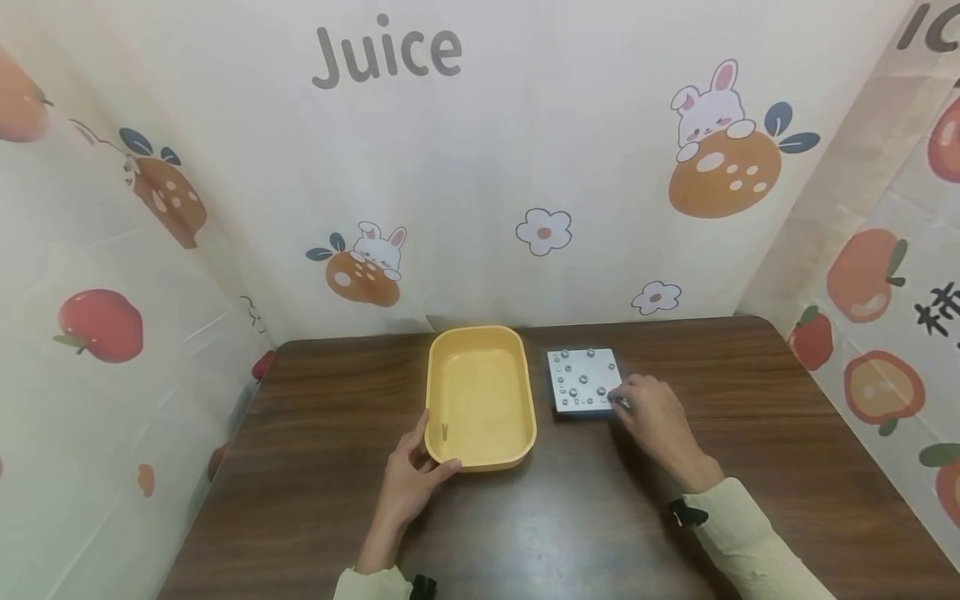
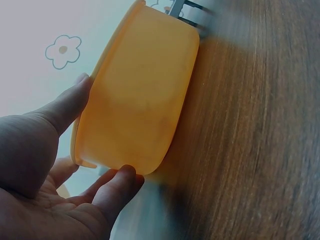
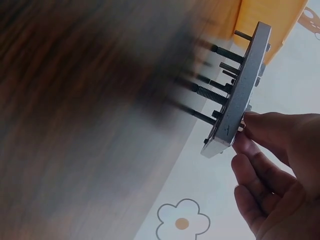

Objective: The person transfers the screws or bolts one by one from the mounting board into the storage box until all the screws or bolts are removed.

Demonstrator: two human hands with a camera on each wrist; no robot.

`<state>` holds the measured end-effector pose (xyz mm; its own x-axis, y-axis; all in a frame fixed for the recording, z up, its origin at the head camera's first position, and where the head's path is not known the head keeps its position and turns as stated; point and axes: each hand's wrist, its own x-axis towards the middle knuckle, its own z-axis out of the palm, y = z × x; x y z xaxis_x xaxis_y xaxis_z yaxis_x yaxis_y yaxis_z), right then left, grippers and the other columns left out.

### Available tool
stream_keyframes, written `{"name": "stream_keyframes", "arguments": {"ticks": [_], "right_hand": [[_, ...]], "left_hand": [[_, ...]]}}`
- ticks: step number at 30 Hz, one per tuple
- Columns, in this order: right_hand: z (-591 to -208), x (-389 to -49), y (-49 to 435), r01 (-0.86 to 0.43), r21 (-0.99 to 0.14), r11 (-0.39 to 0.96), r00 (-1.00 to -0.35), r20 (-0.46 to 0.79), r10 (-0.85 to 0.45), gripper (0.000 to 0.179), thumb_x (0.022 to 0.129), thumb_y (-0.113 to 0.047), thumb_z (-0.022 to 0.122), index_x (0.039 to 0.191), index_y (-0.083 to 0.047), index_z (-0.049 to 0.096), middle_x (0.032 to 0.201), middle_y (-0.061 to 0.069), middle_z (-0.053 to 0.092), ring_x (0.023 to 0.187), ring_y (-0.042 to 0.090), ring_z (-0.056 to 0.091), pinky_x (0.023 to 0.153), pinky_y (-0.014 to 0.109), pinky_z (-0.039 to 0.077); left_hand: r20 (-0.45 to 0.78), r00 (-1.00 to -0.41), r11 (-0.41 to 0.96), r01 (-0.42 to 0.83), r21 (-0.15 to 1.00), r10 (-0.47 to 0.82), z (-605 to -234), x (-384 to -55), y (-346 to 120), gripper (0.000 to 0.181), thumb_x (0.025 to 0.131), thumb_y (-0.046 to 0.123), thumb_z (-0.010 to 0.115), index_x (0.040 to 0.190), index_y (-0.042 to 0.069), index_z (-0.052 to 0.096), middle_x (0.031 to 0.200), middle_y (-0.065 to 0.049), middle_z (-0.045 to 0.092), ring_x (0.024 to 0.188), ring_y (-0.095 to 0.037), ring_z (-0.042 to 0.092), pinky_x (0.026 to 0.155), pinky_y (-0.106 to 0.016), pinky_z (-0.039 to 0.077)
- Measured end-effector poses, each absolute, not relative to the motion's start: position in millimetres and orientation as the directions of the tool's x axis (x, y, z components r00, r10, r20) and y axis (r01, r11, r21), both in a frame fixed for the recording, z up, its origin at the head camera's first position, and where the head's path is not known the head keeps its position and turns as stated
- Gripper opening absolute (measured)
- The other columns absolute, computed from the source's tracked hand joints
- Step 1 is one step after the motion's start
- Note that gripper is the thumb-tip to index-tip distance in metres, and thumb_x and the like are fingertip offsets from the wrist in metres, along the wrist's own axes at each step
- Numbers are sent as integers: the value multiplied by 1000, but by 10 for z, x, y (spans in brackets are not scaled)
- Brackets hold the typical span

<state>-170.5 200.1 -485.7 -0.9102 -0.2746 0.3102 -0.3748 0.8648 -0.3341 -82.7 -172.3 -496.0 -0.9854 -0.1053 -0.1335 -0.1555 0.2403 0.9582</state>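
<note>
At the front left corner of a yellow plastic tray point(image 1: 480, 454), my left hand point(image 1: 411, 479) grips the rim, thumb on the front side and fingers round the left side. A small screw point(image 1: 445, 432) lies inside the tray near that corner. To the tray's right is a silver metal plate point(image 1: 596, 368) set with several screws of different sizes. My right hand point(image 1: 658, 417) pinches a small screw point(image 3: 242, 126) between thumb and forefinger at the plate's front right corner. Threaded shanks point(image 3: 212, 94) stick out under the plate in the right wrist view.
The dark wooden table point(image 1: 322, 417) carries the tray and the plate. Behind it hangs a white curtain point(image 1: 480, 167) printed with fruit, rabbits and flowers, and more of it encloses both sides. Black bands point(image 1: 687, 512) circle both wrists.
</note>
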Motion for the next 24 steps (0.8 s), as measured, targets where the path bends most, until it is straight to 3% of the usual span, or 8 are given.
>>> {"name": "stream_keyframes", "arguments": {"ticks": [24], "right_hand": [[-4918, -1767, 2038, -475, -297, 828, -849, 402, -343, 9, 87, 4, 81, 93, -3, 79, 87, 9, 73, 80, 26, 65, 73, 44, 57]], "left_hand": [[-132, -986, 247, -154, 957, -102, -4968, -830, -1733, 99, 84, 11, 91, 165, 9, 34, 140, -24, 51, 144, -47, 49, 110, -45, 53]]}}
